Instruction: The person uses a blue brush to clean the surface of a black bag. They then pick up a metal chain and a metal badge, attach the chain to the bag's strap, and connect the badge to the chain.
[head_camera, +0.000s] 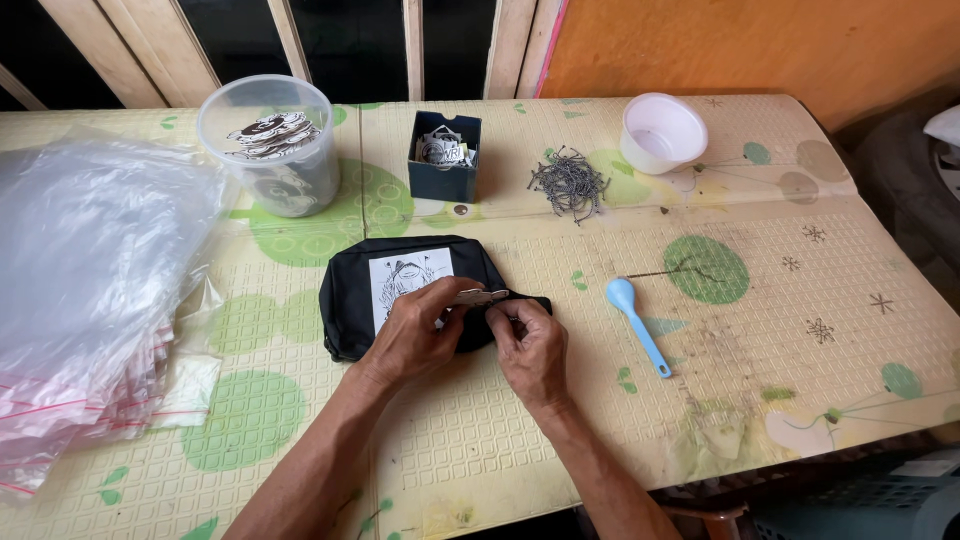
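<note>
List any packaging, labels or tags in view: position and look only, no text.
Printed patch: white rectangle, dark drawing, on black pouch under both hands.
Tags: black-and-white, in clear round tub, back left.
Tags: in dark blue box, back centre.
Clear bags: stacked, red-striped edges, left.

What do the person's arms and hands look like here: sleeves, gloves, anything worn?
Both forearms are bare up to the frame edge, with no sleeves in view. The left hand and right hand wear no gloves. No watch, ring or wristband shows on either. Fingernails are short and unpainted.
</note>
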